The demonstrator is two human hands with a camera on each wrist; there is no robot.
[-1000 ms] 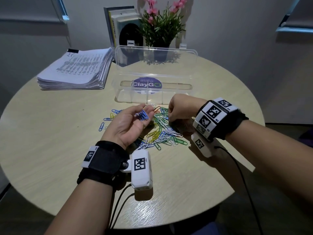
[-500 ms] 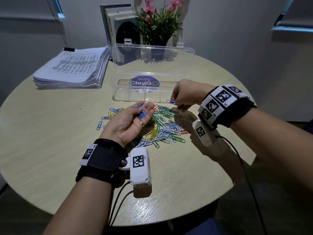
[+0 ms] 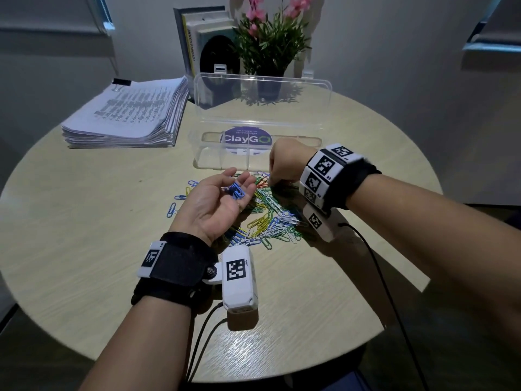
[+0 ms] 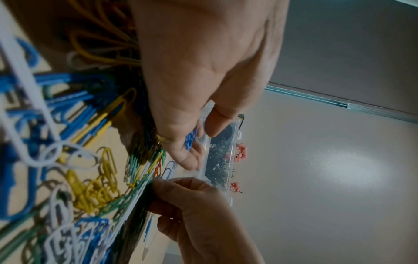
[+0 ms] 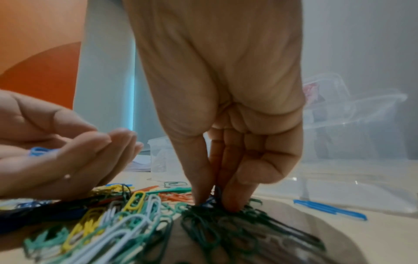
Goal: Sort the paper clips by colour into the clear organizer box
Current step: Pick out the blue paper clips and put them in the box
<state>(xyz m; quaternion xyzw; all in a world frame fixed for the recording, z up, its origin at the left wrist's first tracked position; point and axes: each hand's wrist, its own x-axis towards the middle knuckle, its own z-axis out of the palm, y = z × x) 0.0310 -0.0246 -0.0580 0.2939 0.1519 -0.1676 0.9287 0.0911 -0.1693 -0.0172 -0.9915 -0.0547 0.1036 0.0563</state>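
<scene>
A heap of mixed-colour paper clips (image 3: 270, 218) lies on the round table in front of the clear organizer box (image 3: 203, 156), whose lid (image 3: 262, 100) stands open. My left hand (image 3: 236, 179) is palm up over the heap's left side, fingers relaxed, with several blue clips (image 3: 235, 190) lying on them. The left wrist view shows those blue clips (image 4: 191, 138) near the fingers. My right hand (image 3: 270, 182) reaches down at the heap's far edge. In the right wrist view its thumb and forefinger (image 5: 199, 187) pinch a dark blue clip (image 5: 211, 201) among green ones.
A thick stack of printed papers (image 3: 127, 114) lies at the back left. Books (image 3: 203, 40) and a potted plant (image 3: 270, 43) stand behind the box. A few loose blue clips (image 3: 180, 197) lie left of the heap. Wrist camera cables (image 3: 380, 277) trail over the near table edge.
Half a second ago my right hand was raised with a blue clip beside the left hand; now it is back down at the heap's far edge. The left hand stayed palm up.
</scene>
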